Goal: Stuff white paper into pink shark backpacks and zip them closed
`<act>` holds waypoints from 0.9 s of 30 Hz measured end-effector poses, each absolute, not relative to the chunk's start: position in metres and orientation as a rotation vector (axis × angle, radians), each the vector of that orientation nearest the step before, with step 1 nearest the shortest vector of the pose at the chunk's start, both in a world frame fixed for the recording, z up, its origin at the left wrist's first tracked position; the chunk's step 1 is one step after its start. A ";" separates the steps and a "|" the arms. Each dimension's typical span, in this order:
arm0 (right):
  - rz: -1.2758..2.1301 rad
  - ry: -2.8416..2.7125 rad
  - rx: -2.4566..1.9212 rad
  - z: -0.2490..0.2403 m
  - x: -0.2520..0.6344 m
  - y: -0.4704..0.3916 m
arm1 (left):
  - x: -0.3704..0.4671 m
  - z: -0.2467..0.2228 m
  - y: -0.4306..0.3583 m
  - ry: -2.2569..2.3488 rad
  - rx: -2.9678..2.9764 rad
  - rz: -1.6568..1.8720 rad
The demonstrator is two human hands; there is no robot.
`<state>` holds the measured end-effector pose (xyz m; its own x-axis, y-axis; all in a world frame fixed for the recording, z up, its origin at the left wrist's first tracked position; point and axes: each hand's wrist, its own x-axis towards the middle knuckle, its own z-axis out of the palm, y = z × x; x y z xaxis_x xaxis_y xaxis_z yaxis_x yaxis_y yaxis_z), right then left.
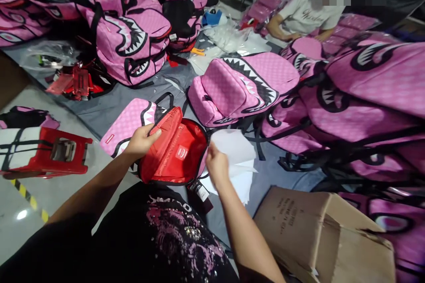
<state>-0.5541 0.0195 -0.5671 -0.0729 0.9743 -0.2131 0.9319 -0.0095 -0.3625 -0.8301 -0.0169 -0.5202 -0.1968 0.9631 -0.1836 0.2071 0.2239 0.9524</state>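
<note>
In front of me lies an unzipped pink backpack (124, 121) with a shark-mouth print. Its red lining (187, 159) shows, with a white label inside. My left hand (142, 141) grips the raised edge of its opened flap, thumb on the red side. My right hand (217, 166) is closed at the bag's right rim, beside white paper sheets (242, 181). Whether its fingers pinch the rim or a sheet is hidden. A hang tag (201, 191) dangles from the bag's near side.
Another pink backpack (252, 82) lies just beyond, with piled backpacks (375, 84) to the right. An open cardboard box (295, 225) stands near right. Red tags (79, 82) lie at left; a red-and-white case (43, 150) is on the floor. A co-worker (305, 13) sits across the table.
</note>
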 end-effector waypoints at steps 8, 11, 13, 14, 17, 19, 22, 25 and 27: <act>0.885 -2.517 -2.123 -0.614 -0.678 -0.004 | -0.848 -0.530 -0.025 1.493 1.136 1.084; 1.083 -2.475 -1.992 -0.616 -0.681 -0.008 | -0.853 -0.528 -0.026 1.467 1.088 1.085; 1.295 -2.383 -1.844 -0.612 -0.674 -0.004 | -0.857 -0.526 -0.025 1.442 1.055 1.085; 1.337 -2.355 -1.792 -0.609 -0.668 0.001 | -0.859 -0.524 -0.025 1.422 1.035 1.086; 1.027 -2.522 -1.773 -0.600 -0.650 0.015 | -0.863 -0.522 -0.022 1.368 0.983 1.086; 0.756 -2.831 -1.679 -0.594 -0.642 0.018 | -0.866 -0.523 -0.019 1.367 0.987 1.074; 0.753 -3.139 -1.540 -0.585 -0.633 0.003 | -0.870 -0.529 -0.016 1.385 1.013 1.051; 1.128 -3.049 -1.597 -0.580 -0.621 -0.016 | -0.875 -0.535 -0.013 1.381 0.991 1.055; 1.403 -2.956 -1.609 -0.584 -0.618 -0.019 | -0.876 -0.537 -0.012 1.401 0.985 1.048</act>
<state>-0.6179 -0.0193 -0.5836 -0.5101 0.4851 -0.7103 0.8570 0.3571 -0.3716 -0.8764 -0.0119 -0.5366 -0.0810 0.9601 -0.2677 0.0146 0.2697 0.9628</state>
